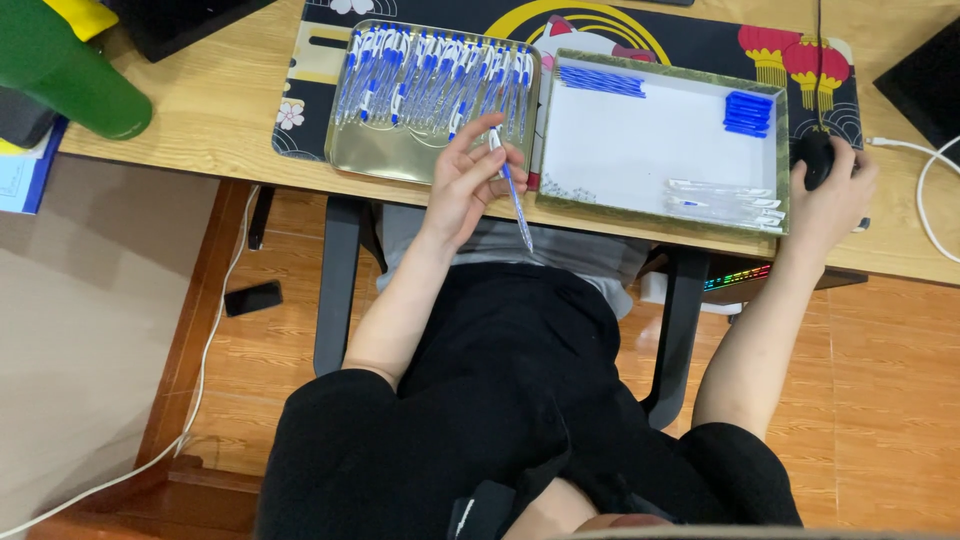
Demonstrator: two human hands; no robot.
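My left hand [466, 178] holds a white and blue ballpoint pen [512, 192] at the desk's front edge, its tip pointing down toward my lap. Just beyond it lies a gold metal tray [385, 160] filled with several assembled pens [435, 80]. My right hand [832, 190] rests on a black computer mouse [815, 155] at the right. Between my hands sits a white-bottomed box lid [650, 140] holding blue refills [600, 80], blue caps [748, 112] and clear pen barrels [725, 205].
A patterned desk mat [300, 110] lies under the trays on the wooden desk [200, 110]. A green bottle [70, 75] lies at the left, a white cable [925, 190] at the right. A lit keyboard [738, 276] sits under the desk edge. A phone [252, 297] lies on the floor.
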